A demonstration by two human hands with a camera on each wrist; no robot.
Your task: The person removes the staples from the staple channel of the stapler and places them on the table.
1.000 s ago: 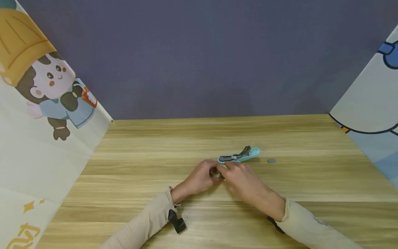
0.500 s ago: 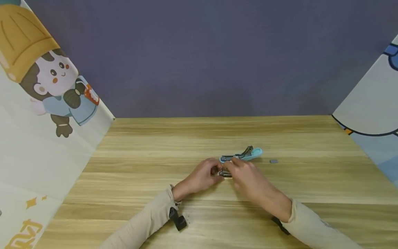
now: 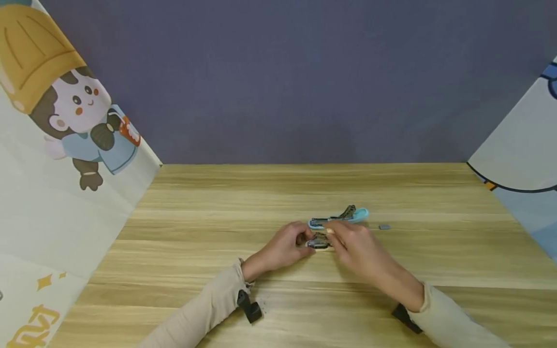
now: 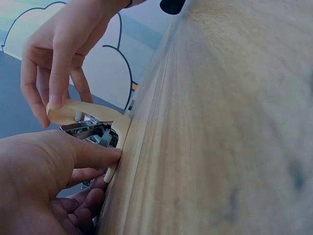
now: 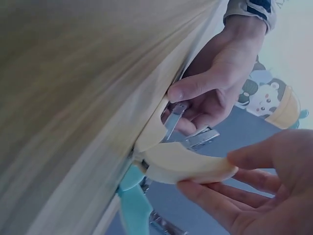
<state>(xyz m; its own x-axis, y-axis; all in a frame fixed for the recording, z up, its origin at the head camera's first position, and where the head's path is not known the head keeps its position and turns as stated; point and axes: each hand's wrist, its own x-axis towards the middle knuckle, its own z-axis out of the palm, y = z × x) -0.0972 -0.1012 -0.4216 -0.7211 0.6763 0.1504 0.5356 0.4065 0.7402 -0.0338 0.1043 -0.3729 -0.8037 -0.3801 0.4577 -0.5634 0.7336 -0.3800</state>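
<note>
A cream stapler (image 3: 319, 242) stands opened on the wooden table, its metal magazine showing between cover and base. My left hand (image 3: 283, 247) pinches the end of its base, thumb on one side in the left wrist view. With my right hand (image 3: 363, 251) I pinch the tip of the raised cover (image 5: 188, 164) between thumb and fingers. Just beyond lies a light-blue stapler (image 3: 360, 215), also opened, with its metal part tilted up; my right fingers partly hide it in the head view.
A small grey strip (image 3: 385, 227), probably staples, lies right of the blue stapler. Black wrist mounts (image 3: 249, 307) hang under both forearms. A dark blue panel (image 3: 304, 87) rises behind the table's (image 3: 209, 193) far edge, with printed cartoon panels at both sides.
My right hand has moved to the right, away from my left, uncovering more of the stapler's metal part. The left hand has stayed nearly in place. The view has shifted slightly.
</note>
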